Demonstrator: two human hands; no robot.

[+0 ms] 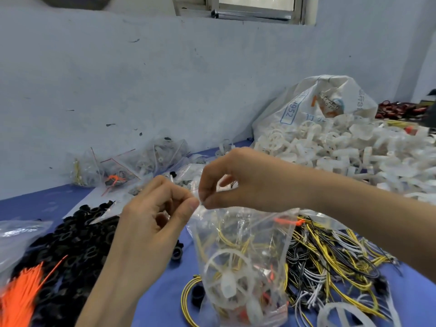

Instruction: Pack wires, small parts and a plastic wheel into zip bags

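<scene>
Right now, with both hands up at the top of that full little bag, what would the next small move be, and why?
Probably pinch along the top edge to press the zip shut. The left hand and right hand both pinch the top of the clear bag, which hangs above the blue table and already holds a white wheel and yellow wires, so filling looks done.

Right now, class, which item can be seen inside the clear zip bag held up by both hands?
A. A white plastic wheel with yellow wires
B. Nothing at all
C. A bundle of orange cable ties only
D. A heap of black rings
A: through the clear zip bag, pinched at its top by the left hand and right hand, a white plastic wheel and yellow wires show.
</scene>
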